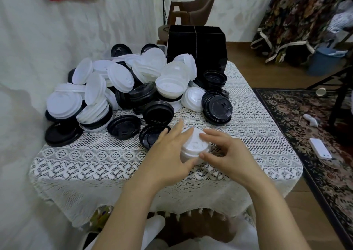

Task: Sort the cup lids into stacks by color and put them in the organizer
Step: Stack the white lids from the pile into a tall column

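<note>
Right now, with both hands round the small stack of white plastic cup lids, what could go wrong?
The small stack of white plastic cup lids, held between left hand and right hand, may slide apart when lifted. The steep heap of mixed black and white lids could spill if nudged. The black box organizer stands behind that heap, so reaching it risks knocking lids off.

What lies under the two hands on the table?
A stack of white lids, held between the left hand and the right hand. They cover its sides, so the count is unclear.
</note>
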`<move>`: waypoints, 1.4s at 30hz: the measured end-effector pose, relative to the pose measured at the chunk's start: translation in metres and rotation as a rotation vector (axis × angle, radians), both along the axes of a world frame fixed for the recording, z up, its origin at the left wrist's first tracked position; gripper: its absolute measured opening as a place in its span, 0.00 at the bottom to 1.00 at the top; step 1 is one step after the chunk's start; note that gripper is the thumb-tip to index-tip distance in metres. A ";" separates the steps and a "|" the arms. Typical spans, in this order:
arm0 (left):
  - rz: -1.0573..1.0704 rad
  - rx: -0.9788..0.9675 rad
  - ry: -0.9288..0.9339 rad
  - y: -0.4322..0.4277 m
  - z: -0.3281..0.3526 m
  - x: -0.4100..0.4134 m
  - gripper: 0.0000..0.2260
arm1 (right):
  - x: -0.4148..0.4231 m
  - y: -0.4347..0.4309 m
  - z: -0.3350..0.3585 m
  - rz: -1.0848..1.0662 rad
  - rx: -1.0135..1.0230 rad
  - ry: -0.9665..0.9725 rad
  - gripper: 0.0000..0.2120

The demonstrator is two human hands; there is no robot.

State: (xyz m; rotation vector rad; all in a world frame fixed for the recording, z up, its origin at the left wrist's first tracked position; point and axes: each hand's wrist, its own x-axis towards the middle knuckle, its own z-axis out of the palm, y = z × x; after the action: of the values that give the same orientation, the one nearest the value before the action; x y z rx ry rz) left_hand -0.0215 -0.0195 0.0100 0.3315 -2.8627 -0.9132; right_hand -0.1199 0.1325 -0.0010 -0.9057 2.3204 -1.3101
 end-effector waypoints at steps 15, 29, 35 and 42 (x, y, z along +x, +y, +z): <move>0.057 0.303 0.159 0.008 -0.014 -0.005 0.35 | -0.002 0.002 -0.005 0.015 -0.031 -0.012 0.23; 0.110 0.070 0.048 -0.014 -0.017 -0.006 0.39 | -0.003 -0.029 -0.016 0.018 -0.095 -0.002 0.25; 0.179 0.222 0.062 -0.024 -0.016 -0.007 0.41 | -0.001 -0.043 -0.014 0.065 -0.071 0.020 0.25; 0.186 0.210 0.054 -0.026 -0.015 -0.006 0.41 | -0.035 -0.084 0.031 -0.100 -0.094 0.444 0.22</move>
State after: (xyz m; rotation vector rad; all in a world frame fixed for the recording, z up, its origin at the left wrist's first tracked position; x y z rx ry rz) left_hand -0.0276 -0.0453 -0.0054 0.5740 -2.6366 -1.1671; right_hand -0.1547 0.0483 0.0296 -1.2313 2.6818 -1.3812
